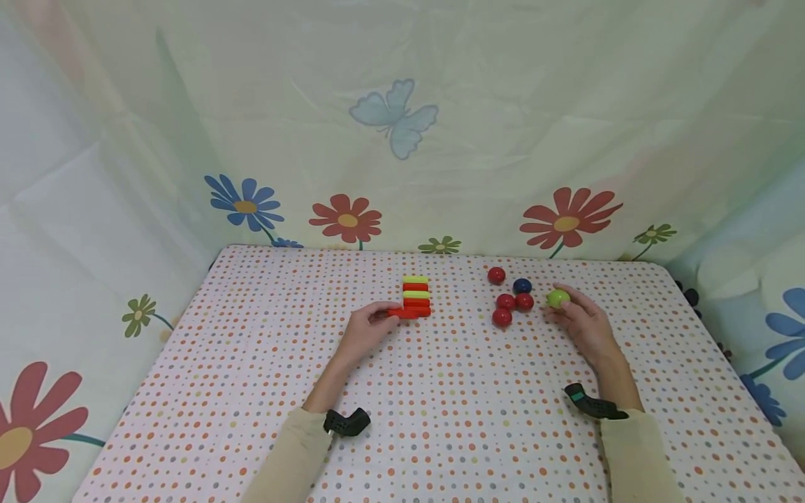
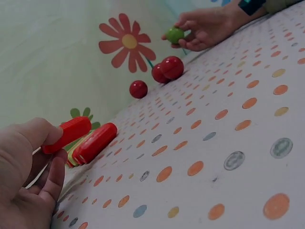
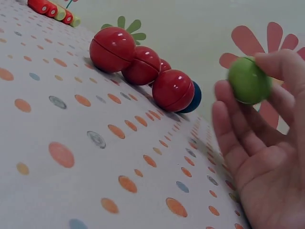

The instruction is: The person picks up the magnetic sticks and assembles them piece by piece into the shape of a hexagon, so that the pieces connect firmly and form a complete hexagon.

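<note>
My left hand (image 1: 367,327) pinches a red stick-shaped piece (image 2: 71,132) between thumb and fingers. It overlaps the near end of a row of red and yellow-green sticks (image 1: 416,295) in the head view. On the right, my right hand (image 1: 588,328) holds a small green ball (image 3: 249,80) between thumb and fingertips, lifted off the cloth. Left of that hand sit several shiny red balls (image 3: 172,90), each with a seam line around it. One dark blue ball (image 1: 522,286) lies among them, partly hidden behind a red one in the right wrist view.
A white cloth with coloured dots (image 1: 440,405) covers the table. Behind it hangs a pale curtain (image 1: 478,140) printed with flowers and a butterfly. Black wrist devices (image 1: 347,423) are strapped at both sleeves.
</note>
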